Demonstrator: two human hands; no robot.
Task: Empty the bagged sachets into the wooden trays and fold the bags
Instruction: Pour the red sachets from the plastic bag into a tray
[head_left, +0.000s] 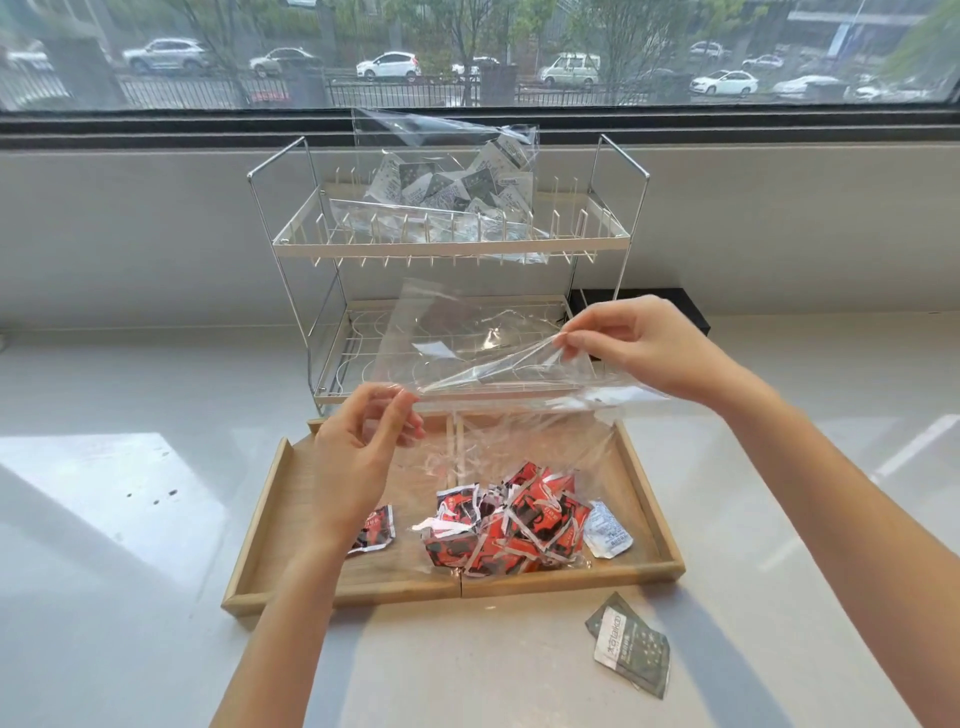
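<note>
Holding the thin, clear plastic bag (498, 364) up over the shallow wooden tray (270, 519), both hands pinch its edges: the left hand (358, 467) has finger and thumb closed on the near left edge, the right hand (628, 348) is closed on a fold of film at the upper right. Each grip is clenched on the bag.

The film looks nearly weightless, limp and slick; it wrinkles and sags between the two pinches and will likely cling or slide, so corners and seam edges are the sound places to hold for folding flat.

The bag hangs in the air just above the tray, in front of the white wire two-tier rack (447, 249). It appears empty. Beneath it the red, black and white foil sachets (509, 525) lie heaped in the tray's right half, small, light and crinkly. One dark green and white sachet (631, 644) lies outside on the pale surface (130, 519). A second clear bag of grey-green sachets (457, 182) rests on the rack's upper tier, not yet emptied.
</note>
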